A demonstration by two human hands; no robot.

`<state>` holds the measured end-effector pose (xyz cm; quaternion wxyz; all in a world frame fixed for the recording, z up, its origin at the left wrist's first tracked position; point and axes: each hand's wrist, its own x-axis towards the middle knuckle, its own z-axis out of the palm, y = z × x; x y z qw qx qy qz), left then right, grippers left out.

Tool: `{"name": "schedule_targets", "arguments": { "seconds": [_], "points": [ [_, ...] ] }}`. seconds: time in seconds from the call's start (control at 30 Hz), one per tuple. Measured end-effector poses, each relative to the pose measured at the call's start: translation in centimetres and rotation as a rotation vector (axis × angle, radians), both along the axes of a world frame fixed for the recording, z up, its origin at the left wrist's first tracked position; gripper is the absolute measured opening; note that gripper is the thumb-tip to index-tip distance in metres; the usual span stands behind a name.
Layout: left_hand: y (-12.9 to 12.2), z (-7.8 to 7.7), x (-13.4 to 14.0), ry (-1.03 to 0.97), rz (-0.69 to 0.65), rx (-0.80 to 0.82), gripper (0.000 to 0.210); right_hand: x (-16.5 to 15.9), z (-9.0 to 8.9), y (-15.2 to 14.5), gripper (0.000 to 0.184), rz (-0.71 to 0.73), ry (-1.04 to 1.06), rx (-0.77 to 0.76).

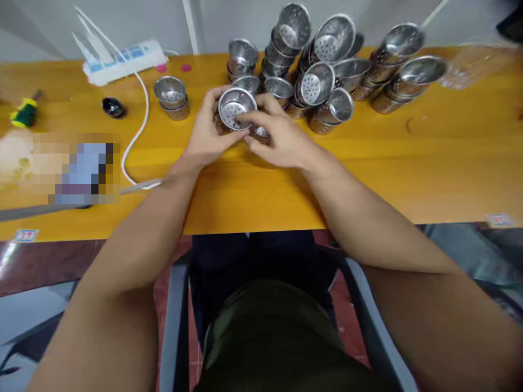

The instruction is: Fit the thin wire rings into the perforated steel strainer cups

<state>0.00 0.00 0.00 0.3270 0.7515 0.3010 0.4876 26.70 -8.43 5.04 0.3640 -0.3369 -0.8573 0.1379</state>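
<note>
On the yellow wooden tabletop (368, 174), both hands clamp a perforated round steel cup (236, 108), whose neighbours at two o'clock, a heap of shiny steel cups (327, 71), could topple if nudged.

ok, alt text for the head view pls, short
Both hands meet over a yellow table: the left hand cups a perforated steel cup tilted toward the camera, and the right hand has fingers on its rim. Behind them lies a pile of similar steel cups; a white power strip sits far left.
</note>
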Motion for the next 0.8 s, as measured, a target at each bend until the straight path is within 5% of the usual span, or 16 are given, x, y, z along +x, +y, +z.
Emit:
{"name": "schedule_targets", "arguments": {
  "seconds": [0.23, 0.4, 0.57, 0.8],
  "points": [
    [0.5, -0.2, -2.3, 0.14, 0.252, 0.071, 0.106, 0.8, 2.2, -0.5, 0.056, -0.167, 0.009, -0.071],
    [2.8, -1.8, -4.9, 0.157, 0.361, -0.013, 0.083, 2.9, 3.1, 0.2, 0.031, -0.274, -0.086, -0.12],
    [4.4, -3.3, -5.2, 0.147, 0.432, -0.051, 0.09, 3.2, 2.7, 0.7, 0.015, -0.21, -0.233, -0.162],
    [0.9, -0.2, -2.6, 0.165, 0.382, 0.168, 0.097, 3.1, 2.8, 0.1, 0.017, -0.177, -0.277, -0.206]
  ]
}}
